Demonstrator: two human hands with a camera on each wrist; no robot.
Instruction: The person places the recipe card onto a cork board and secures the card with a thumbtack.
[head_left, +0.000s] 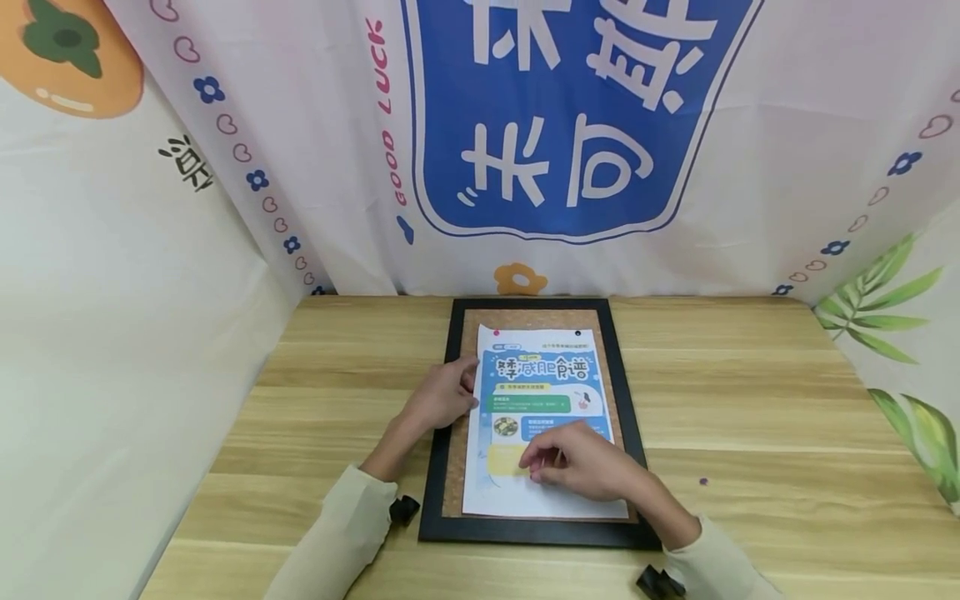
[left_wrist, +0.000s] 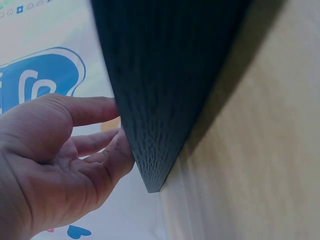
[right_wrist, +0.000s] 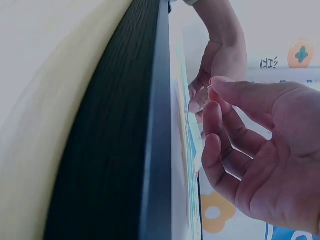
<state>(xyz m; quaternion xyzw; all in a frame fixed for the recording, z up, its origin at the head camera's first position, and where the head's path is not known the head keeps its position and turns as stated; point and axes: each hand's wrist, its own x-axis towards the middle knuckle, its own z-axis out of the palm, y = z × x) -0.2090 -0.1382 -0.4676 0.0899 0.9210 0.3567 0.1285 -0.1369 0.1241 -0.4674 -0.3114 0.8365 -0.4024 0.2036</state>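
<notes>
A printed paper sheet with blue, green and yellow panels lies on a cork board inside a black frame. Two small pushpins, one pink and one black, sit at its top corners. My left hand touches the sheet's left edge; in the left wrist view its fingertips are hidden behind the frame. Above the sheet's lower half, my right hand brings thumb and index finger together. They pinch something tiny, apparently a pushpin, mostly covered by the fingertips in the right wrist view.
A small purple pushpin-like dot lies on the wooden table right of the frame. Printed white cloth hangs behind the table and along both sides. Dark wrist devices sit by both sleeves.
</notes>
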